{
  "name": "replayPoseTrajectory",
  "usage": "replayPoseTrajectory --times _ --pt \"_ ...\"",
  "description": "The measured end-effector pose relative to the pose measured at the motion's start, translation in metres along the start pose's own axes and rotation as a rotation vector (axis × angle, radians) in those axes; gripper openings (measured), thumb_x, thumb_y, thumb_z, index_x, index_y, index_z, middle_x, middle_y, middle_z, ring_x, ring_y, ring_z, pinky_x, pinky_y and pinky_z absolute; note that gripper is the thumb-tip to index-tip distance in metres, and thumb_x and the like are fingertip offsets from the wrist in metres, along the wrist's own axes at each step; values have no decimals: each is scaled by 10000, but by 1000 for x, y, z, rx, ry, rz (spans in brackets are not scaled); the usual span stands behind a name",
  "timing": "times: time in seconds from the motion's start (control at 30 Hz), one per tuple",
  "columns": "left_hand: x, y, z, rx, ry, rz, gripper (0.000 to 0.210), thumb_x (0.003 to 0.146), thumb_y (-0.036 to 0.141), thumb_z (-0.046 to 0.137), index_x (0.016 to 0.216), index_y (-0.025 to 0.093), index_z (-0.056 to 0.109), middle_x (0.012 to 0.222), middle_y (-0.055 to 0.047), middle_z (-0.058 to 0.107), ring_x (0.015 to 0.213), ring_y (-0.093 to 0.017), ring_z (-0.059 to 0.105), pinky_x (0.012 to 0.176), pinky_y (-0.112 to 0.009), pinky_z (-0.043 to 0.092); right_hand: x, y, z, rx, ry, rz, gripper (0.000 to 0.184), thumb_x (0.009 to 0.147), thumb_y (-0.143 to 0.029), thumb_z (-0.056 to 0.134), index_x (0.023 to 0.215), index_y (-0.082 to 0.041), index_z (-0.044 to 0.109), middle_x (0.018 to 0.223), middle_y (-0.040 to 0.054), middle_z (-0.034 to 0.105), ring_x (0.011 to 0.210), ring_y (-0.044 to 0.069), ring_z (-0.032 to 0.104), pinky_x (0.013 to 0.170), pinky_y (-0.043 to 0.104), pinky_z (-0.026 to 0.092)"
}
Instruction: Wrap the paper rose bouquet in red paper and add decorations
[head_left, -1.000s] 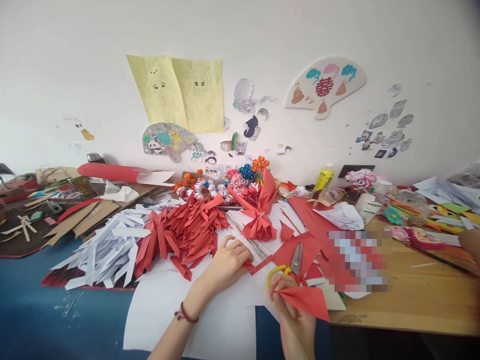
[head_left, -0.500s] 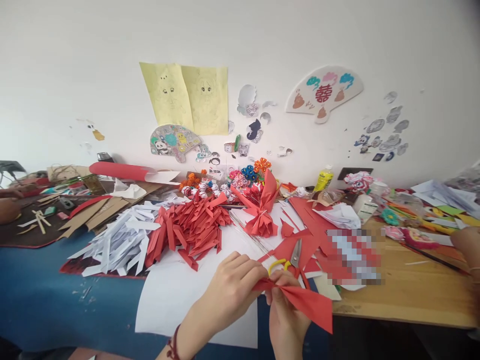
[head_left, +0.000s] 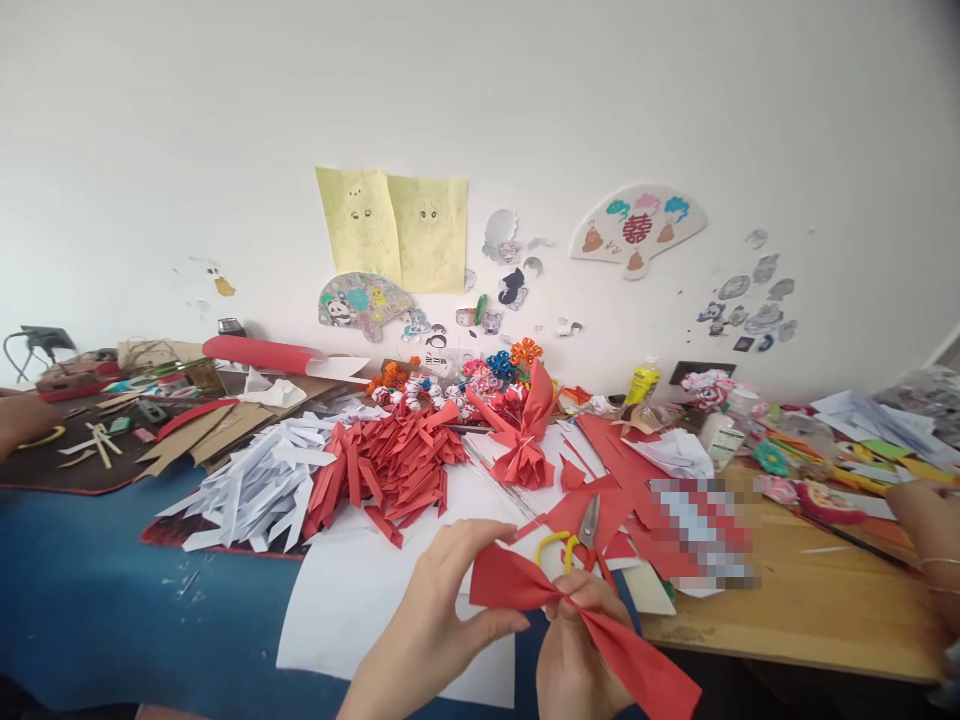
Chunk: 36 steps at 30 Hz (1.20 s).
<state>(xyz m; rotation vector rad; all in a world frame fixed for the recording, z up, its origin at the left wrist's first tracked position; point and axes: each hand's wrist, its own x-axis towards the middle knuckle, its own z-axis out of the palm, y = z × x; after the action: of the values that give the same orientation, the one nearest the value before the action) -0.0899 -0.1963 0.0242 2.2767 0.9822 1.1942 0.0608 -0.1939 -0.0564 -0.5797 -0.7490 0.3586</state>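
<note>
My right hand (head_left: 581, 645) pinches a red paper bow (head_left: 637, 655) at its gathered middle, with one wing on either side. Around the bow's left wing, my left hand (head_left: 450, 605) is spread, thumb below and fingers above; no grip on the paper shows. Just beyond the hands lie scissors (head_left: 589, 525) with yellow and red handles, on red paper sheets (head_left: 566, 515). A red paper butterfly-like shape (head_left: 525, 440) stands farther back. White paper (head_left: 390, 610) lies beneath my left hand.
Piles of white folded strips (head_left: 262, 475) and red folded strips (head_left: 390, 465) lie left of centre. A yellow bottle (head_left: 643, 382) and a white bottle (head_left: 721, 440) stand behind. Other people's hands show at the left edge (head_left: 26, 420) and right edge (head_left: 926, 515).
My left hand has let go of the bow's left side and spread its fingers, so that wing now shows. The view has shifted slightly. Scissors now show near the left person's hand.
</note>
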Motion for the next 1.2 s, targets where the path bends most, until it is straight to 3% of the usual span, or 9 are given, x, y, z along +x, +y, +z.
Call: replayPoseTrajectory --times 0.13,0.27,0.4,0.5,0.7,0.8,0.87,1.03,1.2 --pt "-11 -11 20 -243 112 -121 593 814 348 812 1334 346 528 1176 -18 720 1073 -214 678 943 -298 509 -1 9 -2 -9 -25 -126 124 829 -152 733 793 -209 629 770 7 654 617 133 559 463 227 409" --pt "-11 -14 41 -623 258 -267 572 765 332 841 1266 268 573 1048 -36 730 962 -213 691 837 -275 535 -2 12 2 -9 -33 -126 127 841 -111 693 802 -207 618 778 -1 658 570 116 544 451 227 417" --pt "-7 -8 56 -889 369 -507 367 738 397 839 995 184 684 886 -35 711 785 -177 654 694 -246 520 -6 12 6 -58 -13 -114 139 839 -96 670 786 -207 604 776 -2 644 595 124 545 484 238 431" --pt "-6 -7 60 -925 333 -574 322 762 441 808 824 140 711 742 -27 683 633 -130 583 623 -236 497 -6 15 4 -96 -44 -96 151 843 -99 667 764 -208 598 771 -5 637 619 130 550 536 252 446" --pt "0 -19 41 -619 103 -555 233 747 347 806 838 150 722 771 -54 732 709 -172 634 634 -246 487 7 17 -7 -94 -236 60 158 867 -129 670 746 -209 607 746 -5 617 704 155 586 600 268 470" --pt "6 -19 27 -315 -3 -404 41 794 198 732 761 174 735 715 -18 726 652 -144 599 628 -239 454 16 15 -9 -81 -342 149 166 873 -166 681 728 -206 613 724 -6 604 697 160 577 610 278 461" --pt "10 -16 20 -127 -20 -260 64 828 159 703 780 189 732 735 -5 733 647 -137 607 636 -238 446 20 14 -11 -75 -380 193 177 872 -176 687 714 -201 610 717 -7 598 664 151 561 589 273 440" --pt "11 -13 16 201 -107 0 113 939 187 600 852 180 672 696 3 695 579 -130 612 569 -234 410 22 14 -13 -59 -356 252 154 867 -187 699 734 -191 621 718 -2 598 624 145 541 558 271 410" --pt "5 -12 19 331 -87 91 130 990 214 522 920 184 627 676 12 657 527 -131 578 522 -242 386 20 6 -7 -71 -298 244 157 853 -195 725 738 -194 619 687 -11 583 612 145 522 551 274 394"
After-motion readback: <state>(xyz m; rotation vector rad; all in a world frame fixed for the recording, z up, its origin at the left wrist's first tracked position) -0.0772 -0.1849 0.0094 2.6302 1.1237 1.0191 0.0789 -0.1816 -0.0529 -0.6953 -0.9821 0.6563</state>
